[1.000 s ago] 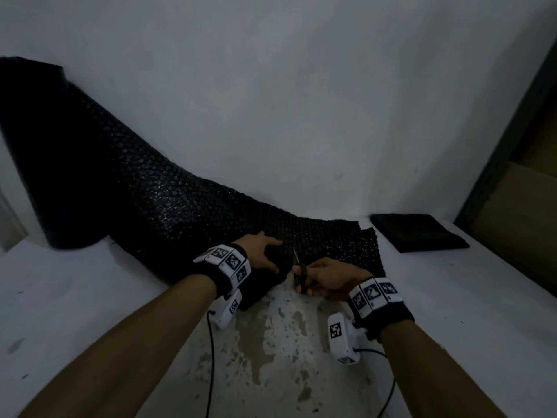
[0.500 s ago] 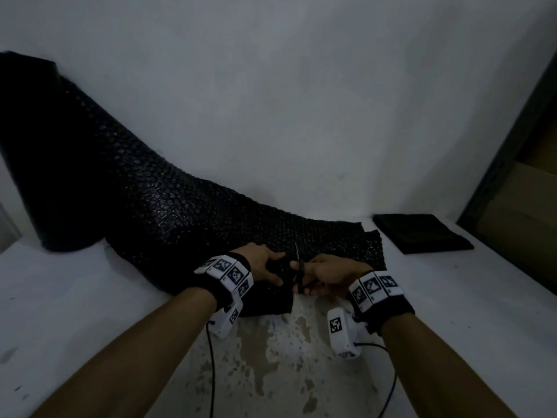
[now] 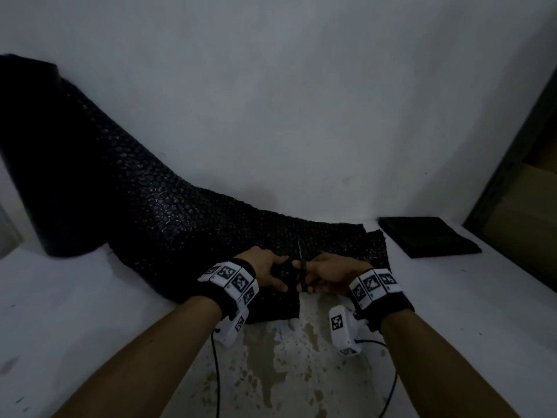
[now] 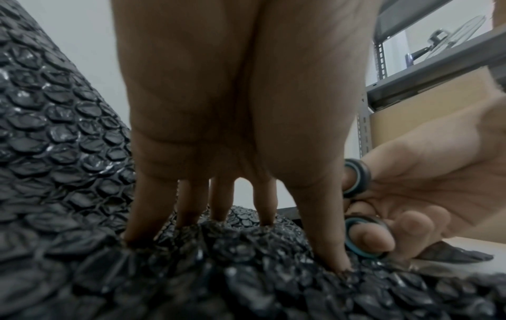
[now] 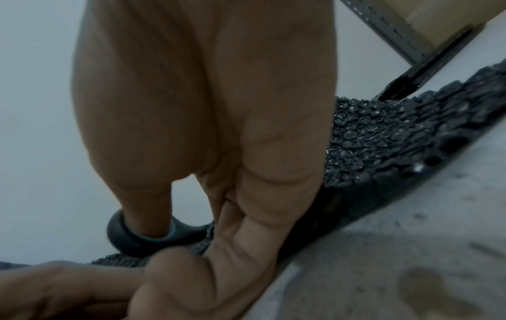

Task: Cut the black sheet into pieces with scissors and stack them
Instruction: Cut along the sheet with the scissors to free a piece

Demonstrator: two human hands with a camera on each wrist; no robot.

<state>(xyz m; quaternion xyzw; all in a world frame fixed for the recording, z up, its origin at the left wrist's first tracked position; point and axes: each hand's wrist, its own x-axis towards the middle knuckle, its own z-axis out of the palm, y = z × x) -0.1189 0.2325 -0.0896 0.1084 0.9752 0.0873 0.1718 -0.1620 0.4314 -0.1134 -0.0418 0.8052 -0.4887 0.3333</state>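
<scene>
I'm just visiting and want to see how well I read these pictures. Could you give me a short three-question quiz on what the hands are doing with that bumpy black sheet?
1. True or false: the left hand lifts the black sheet off the table.
2. Which hand holds the scissors? A) left B) right C) neither
3. Fill in: the dark stack lies to the person's ____ of the sheet.

Key:
1. False; its fingers press down on the sheet, beside the cut.
2. B; the right hand has fingers through the handle loops.
3. Right, apart from the sheet, near the shelf frame.
</scene>
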